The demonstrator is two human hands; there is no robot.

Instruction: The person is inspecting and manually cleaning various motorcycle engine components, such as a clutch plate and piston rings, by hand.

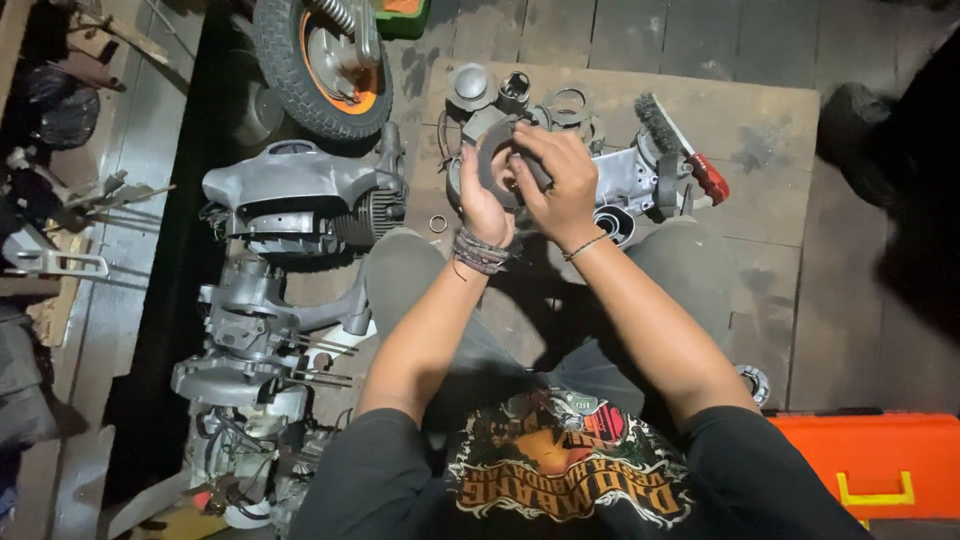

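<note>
Head view, looking down at a person seated on a wooden floor (860, 300), knees apart, both hands raised over a sheet of cardboard (770, 120) spread on the boards. Left hand (484, 200) and right hand (560, 175) meet around one dark metal ring-shaped part (492, 160), held on edge between them. The left hand cups the part's near rim from below, fingers curled; the right hand lies over its top and right side, fingers closed down on it. Neither hand is spread. The part sits directly between the palms, slightly toward the left hand, and its flat face turns to the person's left; how its long axis runs cannot be told, since the fingers cover most of it. Beyond the hands, toward the cardboard's far edge, lie a grey engine casing (630, 180), round metal cups (470, 85) and a brush (660, 120). A small ring (438, 223) lies near the cardboard's left edge, just beside the left hand.
</note>
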